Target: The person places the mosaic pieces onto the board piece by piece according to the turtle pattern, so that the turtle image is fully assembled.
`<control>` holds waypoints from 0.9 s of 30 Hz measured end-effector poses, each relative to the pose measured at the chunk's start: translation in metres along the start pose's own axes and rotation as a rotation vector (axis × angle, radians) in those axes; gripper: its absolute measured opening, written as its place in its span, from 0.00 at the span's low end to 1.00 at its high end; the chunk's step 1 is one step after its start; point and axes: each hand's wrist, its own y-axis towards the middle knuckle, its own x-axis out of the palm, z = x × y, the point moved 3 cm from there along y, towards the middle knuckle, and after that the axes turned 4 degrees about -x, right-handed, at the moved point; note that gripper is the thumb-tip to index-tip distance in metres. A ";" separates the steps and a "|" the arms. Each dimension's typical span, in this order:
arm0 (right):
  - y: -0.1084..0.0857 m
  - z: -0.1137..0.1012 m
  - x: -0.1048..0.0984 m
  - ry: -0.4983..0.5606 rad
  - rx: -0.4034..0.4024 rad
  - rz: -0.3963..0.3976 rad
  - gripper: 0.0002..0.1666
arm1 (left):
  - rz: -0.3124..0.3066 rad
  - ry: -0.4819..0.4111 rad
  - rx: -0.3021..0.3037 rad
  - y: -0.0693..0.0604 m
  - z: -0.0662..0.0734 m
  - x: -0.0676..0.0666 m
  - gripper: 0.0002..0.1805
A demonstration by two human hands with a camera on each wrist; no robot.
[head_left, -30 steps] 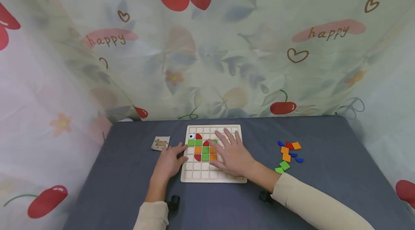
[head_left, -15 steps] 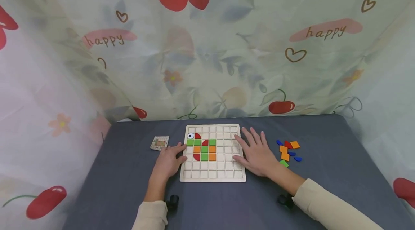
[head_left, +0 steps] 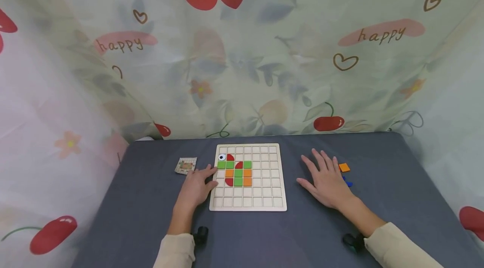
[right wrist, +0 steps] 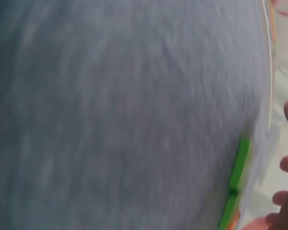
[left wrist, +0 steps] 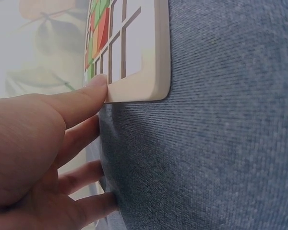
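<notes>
A wooden grid board [head_left: 264, 205] lies on the dark cloth, with green, orange and red pieces and a round eye piece in its left part. My left hand [head_left: 194, 190] rests at the board's left edge, thumb and forefinger touching it; in the left wrist view the thumb of that hand [left wrist: 43, 143] lies on the rim by a corner. My right hand [head_left: 327, 184], fingers spread and holding nothing, is over the loose pieces at the right and hides most of them. An orange piece [head_left: 344, 167] and a blue piece [head_left: 349, 184] show beside it. Green pieces [right wrist: 239, 165] appear in the right wrist view.
A small picture card [head_left: 185, 166] lies left of the board, close to my left fingertips. Dark cloth [head_left: 249, 238] covers the table. A printed curtain [head_left: 249, 70] hangs behind the table and along its sides. A black wrist camera is at each wrist.
My right hand has moved right, from above the board to over the loose pieces, uncovering the board's right part. My left hand has stayed at the board's left edge.
</notes>
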 end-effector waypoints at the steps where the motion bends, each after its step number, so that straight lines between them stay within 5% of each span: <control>1: -0.001 0.004 -0.002 0.010 0.009 0.006 0.43 | 0.002 -0.001 0.000 0.000 0.000 0.000 0.30; 15: -0.020 0.055 -0.022 0.167 0.180 -0.082 0.47 | 0.000 -0.002 0.009 -0.001 -0.001 0.000 0.30; 27: -0.025 0.061 -0.025 0.141 0.086 0.067 0.19 | 0.003 -0.014 0.008 -0.002 0.000 -0.001 0.30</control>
